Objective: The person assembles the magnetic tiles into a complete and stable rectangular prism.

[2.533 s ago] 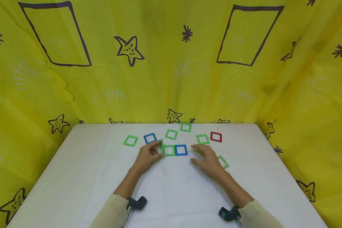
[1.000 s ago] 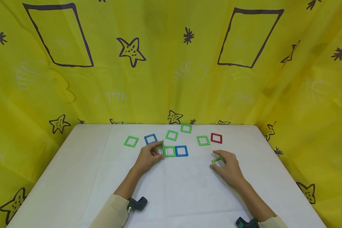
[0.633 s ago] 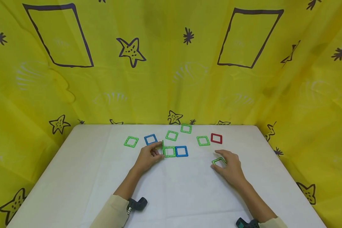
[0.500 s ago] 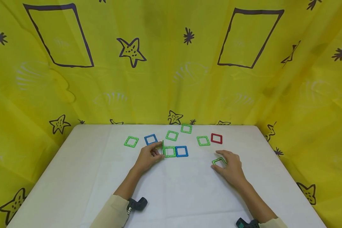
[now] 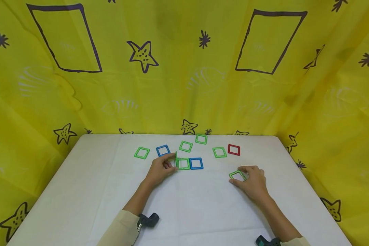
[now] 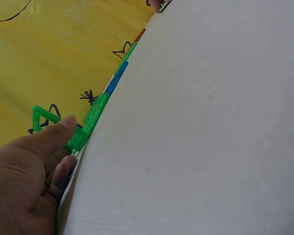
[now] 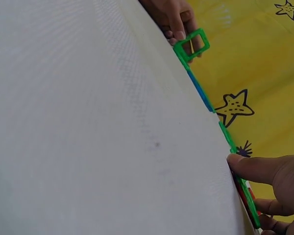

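In the head view my left hand pinches a green square magnetic tile that stands on edge. It rises along the left side of a flat green magnetic tile, which has a blue magnetic tile against its right side. Farther right, my right hand grips another green magnetic tile low over the table, thumb at the near side and fingers at the far side. The right wrist view shows this green tile between thumb and fingers; the left wrist view shows the upright tile seen at a slant.
Behind the hands, loose tiles lie flat on the white table: a green one at left, a blue one beside my left fingers, several green ones in the middle, and a red one at right. A yellow curtain hangs behind.
My right hand has moved right from near the blue tile to the green tile at right, and its fingers have closed on it. My left hand keeps holding the upright tile.
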Motion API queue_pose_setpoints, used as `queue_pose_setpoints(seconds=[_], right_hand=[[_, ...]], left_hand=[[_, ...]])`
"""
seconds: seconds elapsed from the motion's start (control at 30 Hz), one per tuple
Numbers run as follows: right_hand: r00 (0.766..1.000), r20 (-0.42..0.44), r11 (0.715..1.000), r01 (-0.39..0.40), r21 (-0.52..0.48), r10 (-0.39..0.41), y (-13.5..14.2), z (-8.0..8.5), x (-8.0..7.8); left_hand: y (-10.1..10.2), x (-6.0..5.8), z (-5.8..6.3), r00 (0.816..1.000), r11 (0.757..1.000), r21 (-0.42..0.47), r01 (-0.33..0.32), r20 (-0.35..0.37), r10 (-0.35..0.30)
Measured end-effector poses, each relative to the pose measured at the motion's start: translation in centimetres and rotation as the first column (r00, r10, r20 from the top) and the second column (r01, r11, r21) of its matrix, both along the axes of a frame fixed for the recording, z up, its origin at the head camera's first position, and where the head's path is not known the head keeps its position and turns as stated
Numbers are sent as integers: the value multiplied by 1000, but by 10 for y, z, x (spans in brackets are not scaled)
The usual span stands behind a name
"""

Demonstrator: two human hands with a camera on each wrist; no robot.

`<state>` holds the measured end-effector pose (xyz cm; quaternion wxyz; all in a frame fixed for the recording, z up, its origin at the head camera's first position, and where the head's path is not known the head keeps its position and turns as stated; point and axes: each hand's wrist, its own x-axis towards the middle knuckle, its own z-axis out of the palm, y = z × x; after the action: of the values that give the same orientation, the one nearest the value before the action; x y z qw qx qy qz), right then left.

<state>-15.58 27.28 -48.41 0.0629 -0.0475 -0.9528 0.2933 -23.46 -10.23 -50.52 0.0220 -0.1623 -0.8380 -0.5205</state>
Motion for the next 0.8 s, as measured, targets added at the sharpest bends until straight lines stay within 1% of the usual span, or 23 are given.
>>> queue_pose_setpoints(seconds=[0.27,0.5,0.63,0.8], right_hand=[[999,-23,996,-46,-76,44,0,3,-3],[998,-52,991,-52,-121,46,3,8,-4],[997,-68,991,-49,-128,40,3,8,-4],[993,-116,992,-48,-114,34,4,6,-6]], left_hand=[[0,0,1,1000,1000,5,3,-3,-3],[0,1,1,1000,1000,7,1,-1,-1],[0,1,1,1000,1000,5,0,1,0],[0,1,2,1000,1000,-2,0,-2,0]])
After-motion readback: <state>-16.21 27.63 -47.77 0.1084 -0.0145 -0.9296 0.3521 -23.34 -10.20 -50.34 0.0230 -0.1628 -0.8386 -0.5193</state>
